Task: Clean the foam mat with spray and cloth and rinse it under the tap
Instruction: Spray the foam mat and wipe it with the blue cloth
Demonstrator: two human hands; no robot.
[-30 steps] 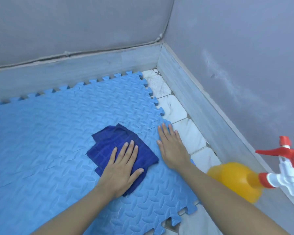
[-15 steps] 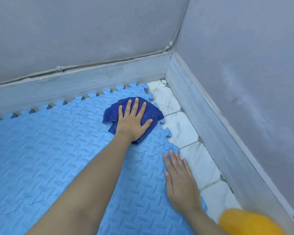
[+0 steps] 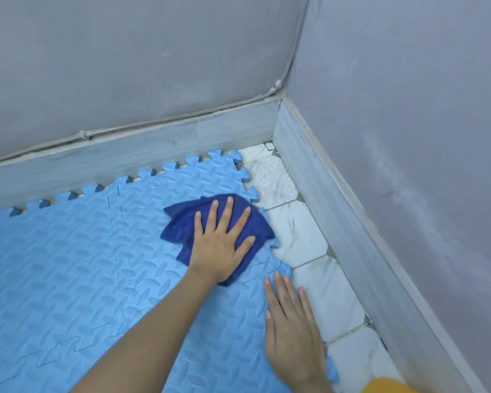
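The light blue foam mat [image 3: 68, 265], made of interlocking pieces, lies on the floor in a room corner. A dark blue cloth [image 3: 179, 225] sits crumpled on it near the far right edge. My left hand [image 3: 221, 245] presses flat on the cloth with fingers spread. Nearer to me, my right hand [image 3: 292, 333] rests palm down on the mat's right edge, holding nothing. Only the yellow body of the spray bottle [image 3: 386, 387] shows, at the bottom right edge.
A strip of white marble floor tiles [image 3: 298, 234] runs between the mat and the right skirting board [image 3: 338, 222]. Grey walls meet at the corner [image 3: 281, 95], with a thin cable along the top of the back skirting.
My left hand swept the cloth from near me out towards the far corner, then drew it back a little. The right hand stayed on the mat's edge. The spray bottle mostly left view.
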